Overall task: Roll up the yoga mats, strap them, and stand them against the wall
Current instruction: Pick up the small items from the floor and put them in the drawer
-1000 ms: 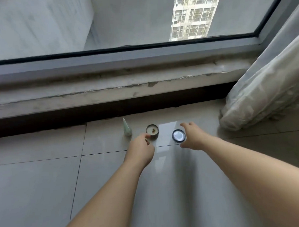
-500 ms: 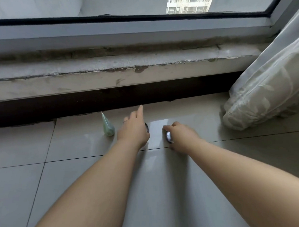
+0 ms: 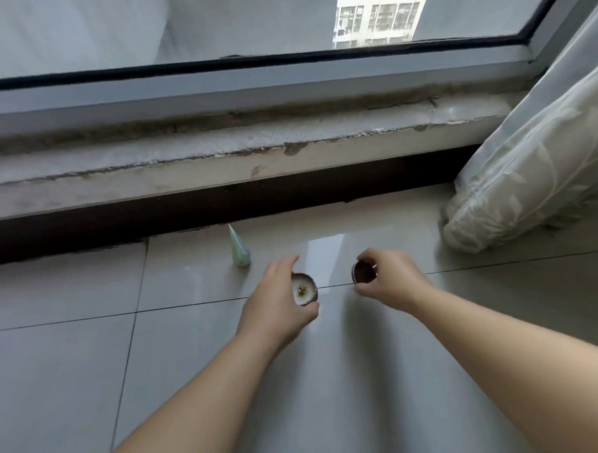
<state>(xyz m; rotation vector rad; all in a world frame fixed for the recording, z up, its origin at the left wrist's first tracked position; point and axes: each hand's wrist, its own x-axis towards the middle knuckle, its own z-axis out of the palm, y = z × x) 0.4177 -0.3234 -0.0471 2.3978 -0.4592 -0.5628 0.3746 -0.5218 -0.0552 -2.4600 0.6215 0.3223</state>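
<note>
Vs. 0.5 s ago: L hand (image 3: 277, 307) now grips the open candle tin (image 3: 304, 289), R hand (image 3: 392, 280) pinches its lid (image 3: 364, 272), both lifted off floor (image 3: 194, 368); yoga mats not in view, 0 rolled.

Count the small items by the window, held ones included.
3. A candle tin in the left hand, a dark round lid in the right hand, a pale green tube on the floor beyond the left hand. The curtain could hide more.
</note>
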